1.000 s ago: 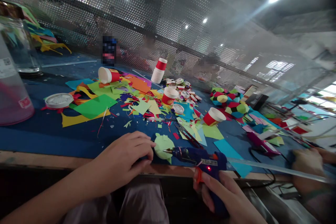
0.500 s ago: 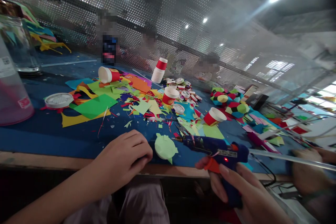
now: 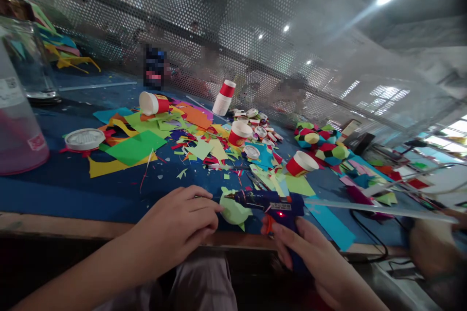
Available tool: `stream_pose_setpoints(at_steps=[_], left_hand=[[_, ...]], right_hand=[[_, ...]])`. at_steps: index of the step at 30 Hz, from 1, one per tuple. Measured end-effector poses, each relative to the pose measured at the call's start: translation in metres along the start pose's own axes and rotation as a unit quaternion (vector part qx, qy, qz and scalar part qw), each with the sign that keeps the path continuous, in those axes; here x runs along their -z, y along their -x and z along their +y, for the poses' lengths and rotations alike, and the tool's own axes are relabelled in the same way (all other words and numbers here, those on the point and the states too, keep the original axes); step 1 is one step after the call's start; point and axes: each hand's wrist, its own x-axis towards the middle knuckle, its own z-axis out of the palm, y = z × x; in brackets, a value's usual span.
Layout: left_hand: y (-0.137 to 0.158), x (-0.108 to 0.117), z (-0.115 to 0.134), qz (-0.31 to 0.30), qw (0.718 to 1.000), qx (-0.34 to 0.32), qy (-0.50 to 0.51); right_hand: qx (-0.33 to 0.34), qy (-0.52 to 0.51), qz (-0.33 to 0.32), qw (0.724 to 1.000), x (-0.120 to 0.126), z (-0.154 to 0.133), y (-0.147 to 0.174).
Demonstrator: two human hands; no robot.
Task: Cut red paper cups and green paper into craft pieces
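Finding the pale green paper piece (image 3: 236, 213) on the blue table (image 3: 109, 201), close to its wooden front edge (image 3: 36, 222). Looks rounded, with small pointed corners sticking out; probably very light, soft at the corners, easy to crease there and easy to push away. Better to take hold of it gently, by the rounded rim, and away from any hot glue.

Seeing the blue glue gun (image 3: 280, 204) just beside it, its metal nozzle (image 3: 230, 197) pointing left across the upper part of the paper piece. Not possible to judge contact between these two. Should feel stiff, heavier than paper, and unbalanced because of the long clear glue stick (image 3: 365, 210) coming out at the back. Best to hold by the handle (image 3: 299, 262) only, never by the nozzle, probably hot, judging from the lit red light (image 3: 280, 214).

Gripping this handle with the right hand (image 3: 304, 243), fingers wrapped around it, close to the orange trigger (image 3: 270, 225). Resting the left hand (image 3: 189, 223) at the other side of the paper piece, fingers half bent and close together, touching it or just beside; impossible to say which, or to see under the palm. Farther out, noticing paper scraps (image 3: 200, 149), a red and white cup (image 3: 299, 164), and, toward the right, a blurred hand of another person (image 3: 432, 235).
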Motion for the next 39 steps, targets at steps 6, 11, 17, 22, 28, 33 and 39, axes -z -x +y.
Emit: stream_pose_setpoints(at_steps=[6,11,17,22,28,33,39], left_hand=[[0.001,-0.002,0.0,-0.018,1.0,0.011,-0.004],[-0.001,-0.002,0.0,-0.02,1.0,0.017,0.004],[0.0,-0.002,-0.001,-0.017,1.0,0.01,-0.002],[0.0,-0.003,-0.001,-0.024,1.0,0.006,-0.008],[0.0,-0.003,-0.001,-0.032,0.999,0.013,0.003],[-0.001,-0.002,-0.001,-0.023,1.0,0.02,0.006],[0.0,-0.003,0.0,-0.025,1.0,0.014,0.001]], right_hand=[[-0.01,-0.018,-0.005,1.0,-0.001,0.0,0.002],[-0.021,-0.025,-0.004,0.999,-0.002,-0.001,0.005],[-0.036,-0.022,0.013,0.999,-0.005,-0.003,0.008],[-0.043,-0.022,0.032,0.998,-0.007,-0.005,0.01],[-0.041,-0.013,0.029,0.999,-0.005,0.001,0.008],[-0.037,-0.004,0.027,0.999,-0.004,0.003,0.008],[-0.043,-0.006,0.022,0.999,-0.003,0.006,0.008]])
